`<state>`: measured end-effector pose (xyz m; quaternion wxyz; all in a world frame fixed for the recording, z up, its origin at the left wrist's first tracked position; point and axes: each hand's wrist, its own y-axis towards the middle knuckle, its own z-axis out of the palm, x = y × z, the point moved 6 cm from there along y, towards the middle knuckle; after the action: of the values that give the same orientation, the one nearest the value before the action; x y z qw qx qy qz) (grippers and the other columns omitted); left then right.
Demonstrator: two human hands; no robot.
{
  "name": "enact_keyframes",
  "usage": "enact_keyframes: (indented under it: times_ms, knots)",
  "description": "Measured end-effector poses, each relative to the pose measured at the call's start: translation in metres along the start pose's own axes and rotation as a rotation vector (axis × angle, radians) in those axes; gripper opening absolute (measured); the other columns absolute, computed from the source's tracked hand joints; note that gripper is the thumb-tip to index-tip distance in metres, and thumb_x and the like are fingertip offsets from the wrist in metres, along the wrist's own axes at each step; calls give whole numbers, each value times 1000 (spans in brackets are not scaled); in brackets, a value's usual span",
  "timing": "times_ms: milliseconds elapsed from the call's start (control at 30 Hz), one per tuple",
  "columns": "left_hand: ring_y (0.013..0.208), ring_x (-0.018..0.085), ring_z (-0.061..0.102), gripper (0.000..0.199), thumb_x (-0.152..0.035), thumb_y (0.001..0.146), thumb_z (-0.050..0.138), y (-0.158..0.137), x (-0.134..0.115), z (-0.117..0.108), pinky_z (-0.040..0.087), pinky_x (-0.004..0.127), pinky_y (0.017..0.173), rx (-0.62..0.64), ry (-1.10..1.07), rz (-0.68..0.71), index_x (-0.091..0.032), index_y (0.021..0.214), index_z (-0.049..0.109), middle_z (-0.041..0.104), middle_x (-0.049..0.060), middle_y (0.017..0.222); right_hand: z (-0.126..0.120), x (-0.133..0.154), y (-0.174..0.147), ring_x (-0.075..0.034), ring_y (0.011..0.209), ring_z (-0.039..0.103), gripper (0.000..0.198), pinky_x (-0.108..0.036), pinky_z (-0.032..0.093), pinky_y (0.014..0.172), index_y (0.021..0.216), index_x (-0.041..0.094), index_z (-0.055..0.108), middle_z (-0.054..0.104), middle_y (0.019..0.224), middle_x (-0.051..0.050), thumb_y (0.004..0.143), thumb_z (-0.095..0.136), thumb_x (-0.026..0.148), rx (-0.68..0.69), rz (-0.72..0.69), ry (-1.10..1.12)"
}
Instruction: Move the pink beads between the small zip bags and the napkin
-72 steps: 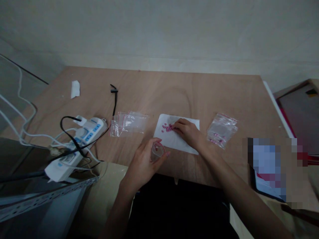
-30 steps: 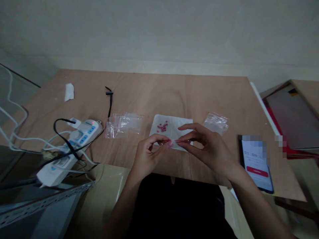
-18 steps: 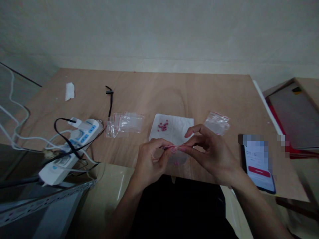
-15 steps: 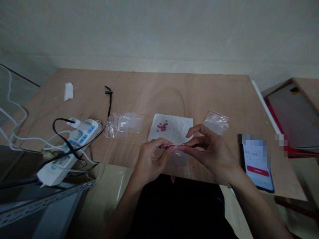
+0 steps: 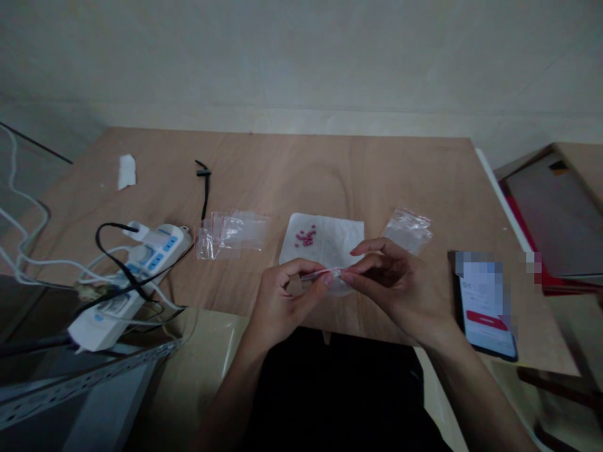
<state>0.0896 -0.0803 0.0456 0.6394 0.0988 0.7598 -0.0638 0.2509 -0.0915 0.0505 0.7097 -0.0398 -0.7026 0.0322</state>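
Note:
Between my two hands is a small clear zip bag [image 5: 340,287] with a red line along its top edge. My left hand [image 5: 285,300] pinches that edge on one side with thumb and forefinger. On the other side, my right hand [image 5: 393,285] grips it the same way, its forefinger raised. Just beyond the bag lies a white sheet [image 5: 336,242], with a cluster of small reddish-pink beads [image 5: 308,239] on its left half. Whatever the bag holds cannot be made out now.
Overlapping clear zip bags [image 5: 235,232] lie to the left, and more bags [image 5: 407,229] to the right. A power strip [image 5: 155,251] with tangled cords sits at the left edge. A phone [image 5: 485,307] lies at the right. A black strap [image 5: 205,188] and white paper scrap [image 5: 127,171] are farther back.
The bag has tilted up and its lower part no longer hangs toward me; the pink spot seen in it is out of sight. Both hands keep their pinch, fingertips slightly shifted.

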Motion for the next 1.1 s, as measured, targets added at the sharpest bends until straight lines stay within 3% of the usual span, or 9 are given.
enact_keyframes:
  times_ms: [267,367,533,700,800,867,933,1100]
  knots:
    - [69,14,67,10,-26,84,63,-5,-13,3,53,25,66,-38,216,121,-19,80,68,73,2,76,6,4,-2,-15,64,70,36,-25,56,60,96,23,58,73,67,3,69,80,31,-1,-42,19]
    - [63,14,66,12,-28,82,66,-5,-11,0,52,24,60,-67,201,73,-19,75,69,73,1,69,8,1,-3,-15,67,71,32,-26,57,63,98,23,60,74,71,3,72,78,30,15,-45,43]
    - [63,16,70,15,-34,74,75,-4,3,-7,56,26,59,-47,-25,-83,-19,71,74,76,3,70,5,-1,-2,-17,66,71,29,-28,57,63,92,22,62,74,68,1,71,79,33,22,-38,22]
    - [69,20,72,23,-41,80,68,-3,11,-7,59,30,65,118,-146,-184,-19,79,77,77,5,75,1,1,1,-17,63,70,28,-28,56,60,89,22,62,74,66,1,71,79,35,27,-29,-42]
    - [79,21,73,27,-40,88,59,-1,10,-5,59,33,75,260,-125,-166,-21,82,77,78,5,82,-3,5,2,-16,61,69,24,-26,54,56,88,22,64,73,66,1,72,78,33,16,-39,-76]
    - [79,20,73,31,-41,90,54,2,12,-9,58,33,77,269,-72,-144,-21,81,77,77,5,82,-13,9,4,-16,58,68,21,-26,53,53,86,22,67,73,65,1,71,78,31,-40,-44,-111]
    - [74,19,72,35,-44,90,53,5,19,-24,57,33,76,136,-10,-134,-20,80,76,77,5,78,-35,14,6,-14,55,65,17,-26,52,51,82,23,68,72,65,1,70,78,30,-169,-54,-152]
    - [76,19,68,34,-46,86,55,2,49,-87,55,34,75,-484,272,-167,-16,87,71,73,7,82,-109,-4,20,-14,50,59,14,-29,50,51,78,25,68,69,66,-1,68,79,27,-467,2,-260]
